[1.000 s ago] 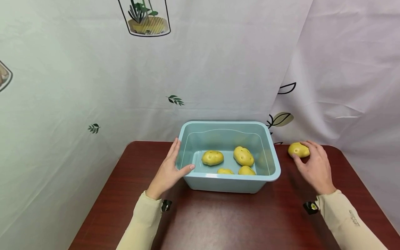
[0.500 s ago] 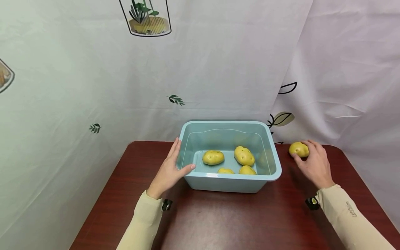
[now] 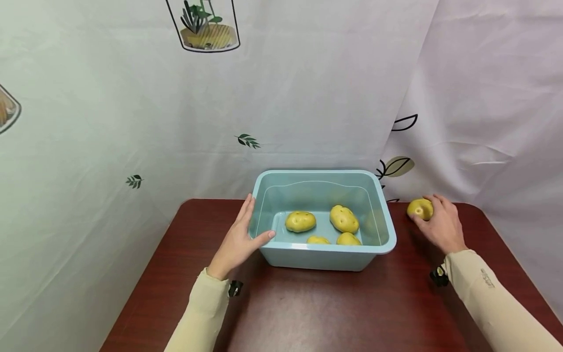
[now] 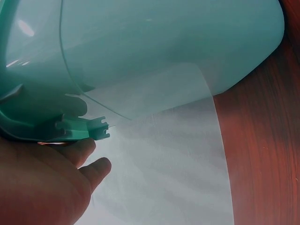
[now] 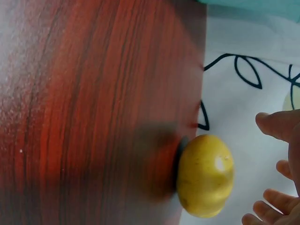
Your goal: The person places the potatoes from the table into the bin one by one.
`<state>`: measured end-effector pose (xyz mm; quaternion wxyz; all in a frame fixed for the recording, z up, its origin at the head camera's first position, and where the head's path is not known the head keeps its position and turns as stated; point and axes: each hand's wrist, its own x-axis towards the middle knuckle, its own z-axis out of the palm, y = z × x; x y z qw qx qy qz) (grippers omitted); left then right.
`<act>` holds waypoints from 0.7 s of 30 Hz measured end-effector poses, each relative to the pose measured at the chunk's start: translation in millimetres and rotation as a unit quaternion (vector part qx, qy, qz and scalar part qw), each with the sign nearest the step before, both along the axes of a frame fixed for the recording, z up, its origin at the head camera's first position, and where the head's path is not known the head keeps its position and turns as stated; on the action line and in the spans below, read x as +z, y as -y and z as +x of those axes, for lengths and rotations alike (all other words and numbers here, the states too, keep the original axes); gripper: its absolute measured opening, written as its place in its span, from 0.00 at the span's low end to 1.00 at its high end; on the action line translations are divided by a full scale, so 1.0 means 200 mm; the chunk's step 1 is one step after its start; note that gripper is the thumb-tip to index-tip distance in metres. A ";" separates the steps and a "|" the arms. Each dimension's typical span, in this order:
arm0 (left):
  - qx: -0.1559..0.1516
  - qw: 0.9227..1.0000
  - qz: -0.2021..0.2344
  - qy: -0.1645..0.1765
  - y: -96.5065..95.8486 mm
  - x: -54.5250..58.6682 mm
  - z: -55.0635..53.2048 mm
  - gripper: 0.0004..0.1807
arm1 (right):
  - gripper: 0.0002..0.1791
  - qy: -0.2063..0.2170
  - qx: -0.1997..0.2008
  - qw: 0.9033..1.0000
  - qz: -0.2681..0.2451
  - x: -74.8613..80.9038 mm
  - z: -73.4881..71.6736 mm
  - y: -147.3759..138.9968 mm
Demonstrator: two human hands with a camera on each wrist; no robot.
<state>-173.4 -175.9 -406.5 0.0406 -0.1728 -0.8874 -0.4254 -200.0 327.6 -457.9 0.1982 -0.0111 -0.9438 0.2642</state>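
Note:
In the head view my right hand (image 3: 443, 224) is at a yellow potato (image 3: 420, 209) near the table's far right edge, hiding its right side. In the right wrist view the potato (image 5: 205, 176) rests at the edge, with a gap between it and my spread thumb (image 5: 276, 124) and fingers. My left hand (image 3: 237, 244) touches the left side of a light-blue plastic bin (image 3: 316, 259), fingers straight along its wall, thumb over the front rim. Inside lie several potatoes, among them one at the left (image 3: 300, 221) and a larger potato (image 3: 344, 219) at the right. The front ones are partly hidden by the rim.
The dark red wooden table (image 3: 325, 313) extends in front of the bin. A pale printed cloth (image 3: 316, 98) hangs behind the far edge and around the sides.
The potato by my right hand has turned, with a dimple now facing me. That hand and forearm have shifted slightly toward the far edge. My left hand and the bin stay put.

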 end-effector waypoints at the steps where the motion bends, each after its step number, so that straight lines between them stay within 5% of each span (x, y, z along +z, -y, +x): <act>1: 0.000 1.000 0.001 0.001 0.00 0.00 0.00 0.57 | 0.34 0.004 0.000 1.000 -0.001 0.00 -0.01 -0.01; 21: 0.005 1.000 -0.002 0.007 -0.01 0.01 0.00 0.57 | 0.43 0.073 -0.013 0.997 -0.009 -0.08 -0.12 -0.12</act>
